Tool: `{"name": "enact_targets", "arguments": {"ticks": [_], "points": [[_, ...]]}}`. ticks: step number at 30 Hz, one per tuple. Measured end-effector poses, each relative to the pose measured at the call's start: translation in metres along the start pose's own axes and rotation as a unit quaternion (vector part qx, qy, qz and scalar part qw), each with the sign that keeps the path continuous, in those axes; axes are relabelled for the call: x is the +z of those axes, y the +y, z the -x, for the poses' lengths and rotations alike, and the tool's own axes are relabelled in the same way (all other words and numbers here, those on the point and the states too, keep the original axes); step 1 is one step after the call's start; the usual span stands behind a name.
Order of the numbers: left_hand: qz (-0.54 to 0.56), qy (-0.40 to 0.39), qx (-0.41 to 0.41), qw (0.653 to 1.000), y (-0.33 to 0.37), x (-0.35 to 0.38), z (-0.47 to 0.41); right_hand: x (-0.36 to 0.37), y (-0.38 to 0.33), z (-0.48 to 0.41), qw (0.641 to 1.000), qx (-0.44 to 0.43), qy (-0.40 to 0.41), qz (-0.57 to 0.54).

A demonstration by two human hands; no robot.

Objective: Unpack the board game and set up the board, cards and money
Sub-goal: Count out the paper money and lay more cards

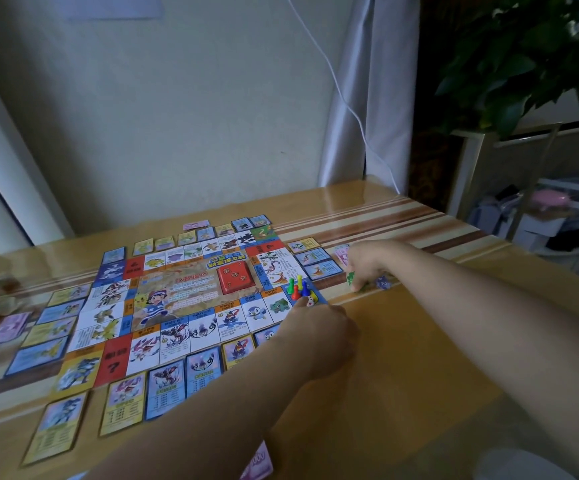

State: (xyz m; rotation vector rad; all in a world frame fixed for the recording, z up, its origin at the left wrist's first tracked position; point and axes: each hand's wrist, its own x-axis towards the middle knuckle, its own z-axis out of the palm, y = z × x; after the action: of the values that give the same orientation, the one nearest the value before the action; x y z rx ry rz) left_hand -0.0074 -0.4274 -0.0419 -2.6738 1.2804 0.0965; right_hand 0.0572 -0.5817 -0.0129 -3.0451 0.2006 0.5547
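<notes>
The game board (191, 299) lies open and flat on the wooden table (402, 375), left of centre in the view. A red card deck (236, 278) sits on the board's middle, toward 2 o'clock. Property cards (163, 386) lie face up in rows just beside all the board's edges.

At the board's 3 o'clock corner stand four pawns (296, 289), green, yellow, blue and red, close together. Your left hand (316, 327) reaches in from 5 o'clock with its fingers curled. Its fingertips meet a small white spotted piece (311, 299) just beside the pawns; you cannot tell whether it is pinched or only touched.

Your right hand (367, 265) is past the board at 3 o'clock, knuckles up, fingers bent down to the table and grasping a small green piece (349, 278). A small blue piece (383, 282) lies on the table just beside that hand.

Money is spread about. A purple note (7, 327) lies at the board's 9 o'clock, and a pink note (196, 225) at 12 o'clock. More pink notes (341, 252) show behind your right hand, and another note (258, 462) lies at 6 o'clock under your left forearm.
</notes>
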Motion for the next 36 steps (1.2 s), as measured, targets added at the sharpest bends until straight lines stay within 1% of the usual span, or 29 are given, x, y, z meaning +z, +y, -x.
{"name": "enact_targets", "arguments": {"ticks": [1,2,3,4,5,6,7,8,9,10,11,12,13,16,17,19,20,23,26,30,31,33,34,35,36], "points": [[0.017,0.01,-0.006,1.0,-0.001,0.0,0.001,-0.003,0.001,0.006,0.999,-0.018,0.012,-0.031],[0.057,0.029,-0.018,0.998,-0.002,-0.002,0.002,-0.007,0.002,0.014,0.996,-0.032,0.03,-0.078],[0.132,0.061,-0.044,0.988,-0.003,-0.003,0.002,-0.012,0.003,0.023,0.989,-0.048,0.05,-0.129],[0.242,0.098,-0.084,0.962,-0.005,-0.006,0.003,-0.017,0.004,0.032,0.98,-0.072,0.071,-0.17],[0.382,0.132,-0.14,0.904,-0.008,-0.01,0.003,-0.022,0.005,0.041,0.972,-0.097,0.085,-0.197],[0.543,0.143,-0.191,0.805,-0.011,-0.017,0.004,-0.026,0.003,0.05,0.964,-0.122,0.089,-0.217],[0.698,0.127,-0.212,0.673,-0.014,-0.024,0.005,-0.029,0.001,0.058,0.956,-0.148,0.083,-0.239],[0.816,0.099,-0.201,0.533,-0.017,-0.03,0.006,-0.031,-0.003,0.067,0.947,-0.171,0.065,-0.266],[0.881,0.071,-0.175,0.433,-0.019,-0.035,0.008,-0.03,-0.008,0.073,0.937,-0.19,0.041,-0.292],[0.91,0.046,-0.145,0.387,-0.019,-0.038,0.01,-0.029,-0.013,0.077,0.931,-0.205,0.023,-0.302],[0.921,0.028,-0.123,0.37,-0.018,-0.039,0.012,-0.026,-0.017,0.079,0.931,-0.217,0.021,-0.292],[0.923,0.019,-0.115,0.367,-0.014,-0.039,0.014,-0.023,-0.022,0.08,0.935,-0.222,0.027,-0.275],[0.923,0.021,-0.123,0.364,-0.011,-0.036,0.014,-0.019,-0.025,0.08,0.936,-0.226,0.032,-0.267],[0.931,0.051,-0.167,0.321,-0.006,-0.032,0.016,-0.014,-0.03,0.081,0.933,-0.243,0.057,-0.258],[0.932,0.061,-0.177,0.311,-0.006,-0.03,0.015,-0.014,-0.029,0.081,0.933,-0.244,0.072,-0.254],[0.931,0.077,-0.196,0.297,-0.008,-0.029,0.014,-0.018,-0.026,0.083,0.931,-0.239,0.093,-0.258],[0.931,0.081,-0.205,0.292,-0.009,-0.029,0.014,-0.021,-0.025,0.083,0.931,-0.237,0.089,-0.265],[0.925,0.078,-0.219,0.3,-0.01,-0.026,0.014,-0.024,-0.021,0.078,0.928,-0.231,0.054,-0.288],[0.922,0.075,-0.226,0.306,-0.01,-0.024,0.013,-0.022,-0.022,0.073,0.932,-0.231,0.035,-0.278],[0.928,0.076,-0.225,0.288,-0.015,-0.024,0.012,-0.019,-0.023,0.066,0.924,-0.237,0.0,-0.3],[0.931,0.073,-0.221,0.283,-0.017,-0.024,0.012,-0.019,-0.019,0.061,0.921,-0.239,0.007,-0.307],[0.933,0.068,-0.219,0.279,-0.021,-0.023,0.013,-0.018,-0.004,0.047,0.929,-0.215,0.073,-0.293],[0.929,0.066,-0.223,0.287,-0.023,-0.023,0.014,-0.016,0.006,0.039,0.94,-0.183,0.111,-0.266],[0.924,0.067,-0.226,0.3,-0.025,-0.022,0.015,-0.011,0.015,0.03,0.954,-0.147,0.133,-0.226],[0.919,0.068,-0.228,0.313,-0.026,-0.022,0.017,-0.005,0.023,0.02,0.968,-0.114,0.136,-0.179]]}}
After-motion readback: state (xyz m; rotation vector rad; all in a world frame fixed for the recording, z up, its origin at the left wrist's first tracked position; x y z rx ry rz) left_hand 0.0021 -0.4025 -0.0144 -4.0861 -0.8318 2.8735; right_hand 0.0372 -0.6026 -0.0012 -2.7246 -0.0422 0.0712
